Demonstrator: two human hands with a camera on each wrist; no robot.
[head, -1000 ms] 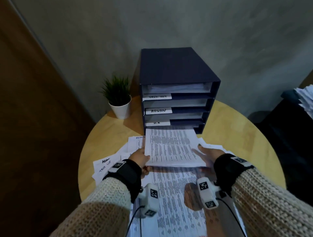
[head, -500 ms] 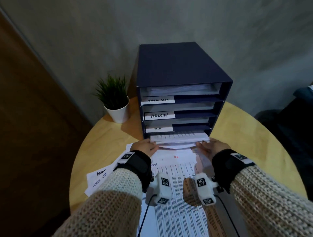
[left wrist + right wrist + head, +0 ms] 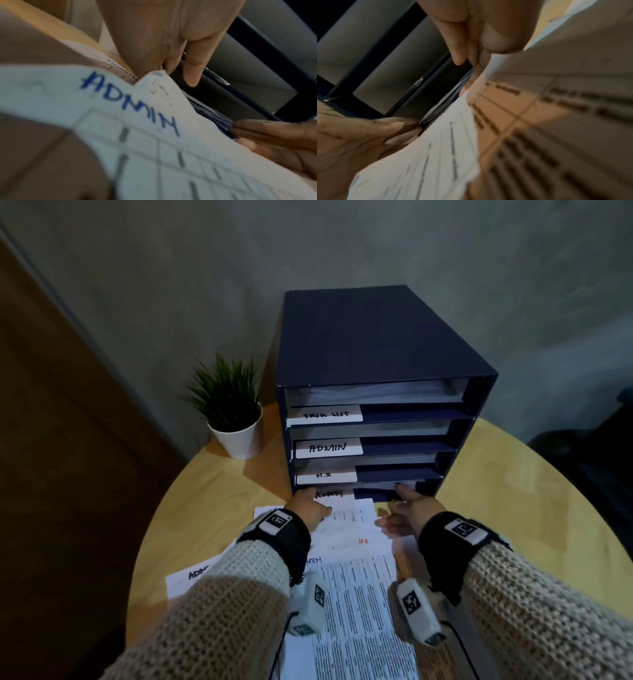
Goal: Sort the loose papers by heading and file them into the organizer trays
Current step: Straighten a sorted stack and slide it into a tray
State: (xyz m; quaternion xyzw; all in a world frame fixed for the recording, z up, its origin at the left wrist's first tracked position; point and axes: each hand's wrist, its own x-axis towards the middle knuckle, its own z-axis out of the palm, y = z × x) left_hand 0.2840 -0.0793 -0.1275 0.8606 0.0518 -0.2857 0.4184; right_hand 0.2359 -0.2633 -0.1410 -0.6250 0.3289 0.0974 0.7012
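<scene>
Far left on the round light-wood table (image 3: 191, 508) stands a small green plant in a white pot (image 3: 235, 419), just beside the organizer's left wall. Loose white sheets w/ blue "ADMIN" headings (image 3: 191, 575) lie fanned at the table's left, partly under the left sleeve. Left hand (image 3: 306, 508) reaches fwd, fingers extended & relaxed, tips at the left front edge of the bottom tray; nothing pinched. In the left wrist view an ADMIN-headed gridded sheet (image 3: 137, 108) lies just under the palm. Centre: dark navy four-tray paper organizer (image 3: 370, 337), trays labelled TASK LIST, ADMIN, H.R top to bottom, lowest label half hidden & unreadable. A stack of printed papers (image 3: 407, 485) sits nearly all the way inside the bottom tray, only its front edge showing. In front, a white sheet w/ red "HR" heading (image 3: 352, 537) lies flat atop a long printed table sheet (image 3: 359, 611). Right hand (image 3: 411, 510) has straight fingers against the stack's right front edge, thumb apart, not clamped.
</scene>
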